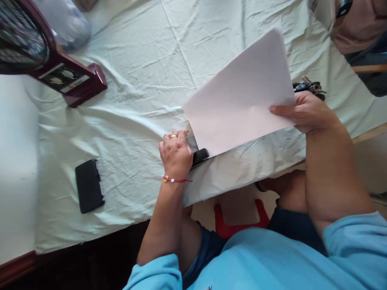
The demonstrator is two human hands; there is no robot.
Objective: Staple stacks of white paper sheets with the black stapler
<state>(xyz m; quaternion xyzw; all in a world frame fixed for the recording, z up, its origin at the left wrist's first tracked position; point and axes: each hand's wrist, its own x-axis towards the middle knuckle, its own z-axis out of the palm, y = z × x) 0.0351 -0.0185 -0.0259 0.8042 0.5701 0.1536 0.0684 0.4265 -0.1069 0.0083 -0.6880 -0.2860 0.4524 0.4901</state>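
My left hand (175, 150) is closed around a black stapler (200, 156). Its rounded end sticks out beside my fingers and meets the near left corner of the white paper (238, 92). The paper, which looks like several sheets together, is tilted over the cloth-covered table. At the paper's right edge my right hand (308, 110) grips it, thumb on top and fingers underneath. Much of the stapler is hidden by my left hand. Just beyond my right hand lies a bunch of keys (311, 86).
A black phone-shaped object (89, 186) lies on the pale tablecloth (130, 177) at left. Farther back stand a dark red framed object on a base (83, 86) and a clear plastic bag (68, 26). A red stool (238, 225) shows below the edge. Someone's clothing appears upper right.
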